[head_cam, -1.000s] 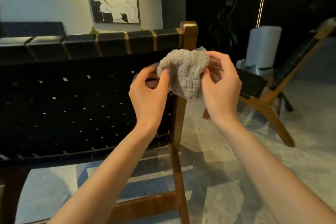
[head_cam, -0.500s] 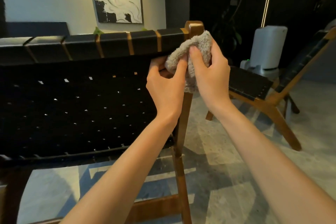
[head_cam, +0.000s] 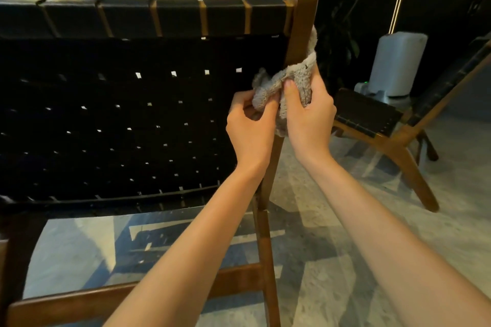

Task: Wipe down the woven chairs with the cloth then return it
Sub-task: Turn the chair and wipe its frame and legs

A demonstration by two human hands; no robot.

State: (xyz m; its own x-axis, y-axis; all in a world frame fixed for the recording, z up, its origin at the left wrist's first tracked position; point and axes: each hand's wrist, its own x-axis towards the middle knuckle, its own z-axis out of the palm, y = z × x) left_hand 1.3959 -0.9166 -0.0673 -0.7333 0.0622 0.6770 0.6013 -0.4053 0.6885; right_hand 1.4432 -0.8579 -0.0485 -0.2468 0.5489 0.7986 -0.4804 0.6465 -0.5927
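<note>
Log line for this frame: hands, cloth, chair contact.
phase: wiping | left hand: grips cloth | right hand: grips cloth | contact: cloth against wooden back post of near chair | second chair: untouched

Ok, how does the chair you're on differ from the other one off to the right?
The near chair is seen from behind, its woven back filling the left. The far chair shows side-on, seat and slanted back visible. The near chair has the cloth wrapped around its right post, gripped by the left hand and right hand. No hand or cloth is on the far chair. Both have black woven straps on brown wooden frames.
</note>
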